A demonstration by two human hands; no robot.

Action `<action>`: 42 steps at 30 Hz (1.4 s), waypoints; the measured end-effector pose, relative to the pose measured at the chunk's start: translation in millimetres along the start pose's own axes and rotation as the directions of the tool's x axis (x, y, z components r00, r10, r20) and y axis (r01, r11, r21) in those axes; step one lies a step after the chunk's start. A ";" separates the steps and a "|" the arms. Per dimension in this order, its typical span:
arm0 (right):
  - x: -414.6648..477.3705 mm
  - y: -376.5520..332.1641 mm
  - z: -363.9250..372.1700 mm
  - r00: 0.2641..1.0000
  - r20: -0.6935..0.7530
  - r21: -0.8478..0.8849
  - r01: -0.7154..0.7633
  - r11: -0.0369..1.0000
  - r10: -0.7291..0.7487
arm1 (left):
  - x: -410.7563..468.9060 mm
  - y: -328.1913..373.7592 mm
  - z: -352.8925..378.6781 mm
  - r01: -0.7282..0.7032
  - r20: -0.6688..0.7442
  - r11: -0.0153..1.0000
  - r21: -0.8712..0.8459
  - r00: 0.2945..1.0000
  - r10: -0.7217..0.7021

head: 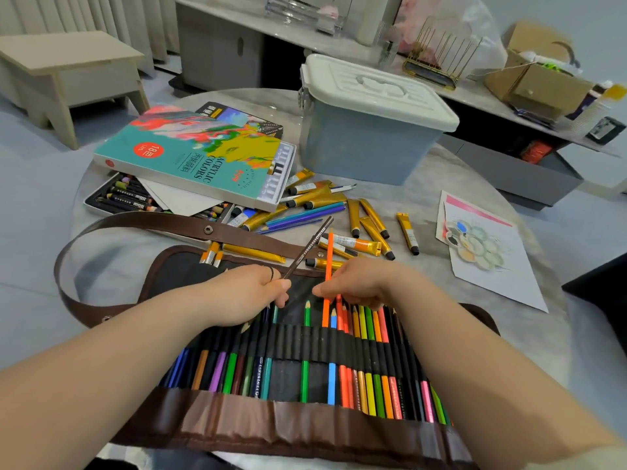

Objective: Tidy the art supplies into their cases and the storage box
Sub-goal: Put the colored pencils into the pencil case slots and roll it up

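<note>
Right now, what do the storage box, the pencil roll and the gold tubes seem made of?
Storage box: probably plastic, translucent grey walls, matte white moulded lid. Pencil roll: dark fabric, brown leather-like trim, creased, glossy. Gold tubes: likely thin metal, shiny and crumpled.

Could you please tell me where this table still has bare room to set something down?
Bare table lies between the storage box and the palette sheet, and inside the loop of the brown strap. It is crowded between the acrylic box and the pencil roll, strewn with paint tubes.
</note>
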State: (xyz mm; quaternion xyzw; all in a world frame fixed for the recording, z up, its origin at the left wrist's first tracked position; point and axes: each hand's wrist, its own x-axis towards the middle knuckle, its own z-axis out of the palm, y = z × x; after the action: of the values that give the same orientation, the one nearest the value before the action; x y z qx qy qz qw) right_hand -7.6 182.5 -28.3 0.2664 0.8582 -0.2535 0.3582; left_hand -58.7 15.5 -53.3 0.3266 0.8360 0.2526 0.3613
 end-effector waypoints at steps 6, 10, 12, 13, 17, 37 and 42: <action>14.3 -11.3 -3.4 0.968 -0.252 -0.025 -0.006 1.000 0.000 | 0.3 1.2 -1.6 -0.002 0.020 1.000 -0.016 1.000 0.002; 22.8 -16.8 -2.9 0.955 -0.297 -0.087 -0.013 0.996 -0.013 | 1.2 -0.1 -1.5 -0.003 0.019 1.000 -0.024 1.000 0.003; 21.2 -15.9 -3.7 0.969 -0.249 -0.101 -0.025 0.995 -0.001 | 1.6 -0.4 -1.9 -0.003 0.017 1.000 -0.026 1.000 0.003; 19.6 -14.3 -3.8 0.978 -0.207 -0.116 -0.029 0.993 0.004 | 1.7 -0.6 -2.0 -0.002 0.017 1.000 -0.028 1.000 0.003; 10.9 -5.2 -3.5 0.997 -0.066 -0.119 -0.040 0.992 0.033 | 2.4 -1.9 -3.1 0.000 0.023 0.999 -0.037 1.000 0.001; 5.5 -6.6 4.3 0.965 -0.229 -0.087 0.114 0.990 -0.132 | 1.1 -1.5 -2.2 0.000 0.026 0.998 -0.064 1.000 0.002; -1.9 -3.8 1.5 0.977 -0.142 -0.065 0.149 0.987 -0.157 | 0.7 -1.5 -2.5 -0.006 0.036 0.997 -0.082 0.999 0.009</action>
State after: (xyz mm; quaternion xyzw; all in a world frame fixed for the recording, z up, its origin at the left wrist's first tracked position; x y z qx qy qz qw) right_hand -8.1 178.3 -26.8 0.2076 0.9066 -0.2370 0.2807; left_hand -61.5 14.5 -53.1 0.3192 0.8169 0.2821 0.3887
